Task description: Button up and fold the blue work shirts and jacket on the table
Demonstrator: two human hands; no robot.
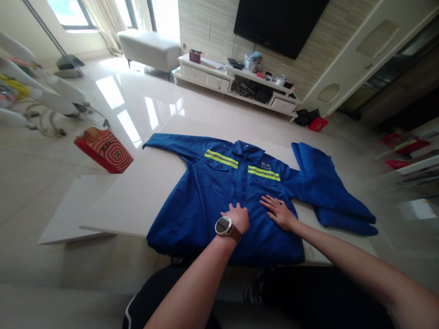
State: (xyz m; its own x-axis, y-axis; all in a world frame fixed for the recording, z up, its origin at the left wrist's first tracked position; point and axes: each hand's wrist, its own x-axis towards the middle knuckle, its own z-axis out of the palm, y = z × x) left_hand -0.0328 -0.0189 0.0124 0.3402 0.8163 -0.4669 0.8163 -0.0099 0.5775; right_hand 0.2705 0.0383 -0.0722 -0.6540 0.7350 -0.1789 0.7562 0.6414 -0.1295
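A blue work jacket (212,196) with yellow-green and grey reflective strips lies front up on a low white table (137,196), its collar pointing away from me. My left hand (237,216), with a round watch on the wrist, rests on the jacket's middle, fingers apart. To its right, my right hand (279,213) lies flat on the cloth with its fingers spread. Neither hand holds anything. Folded blue cloth (325,183) lies at the table's right end, and the jacket's right-side sleeve meets it. The jacket's lower edge hangs at the near table edge.
A red paper bag (106,151) stands left of the table, near a white board (75,205). Farther back are a grey bench (151,48), a white TV cabinet (206,75) with clutter and a wall TV (279,23). My legs are below the near edge.
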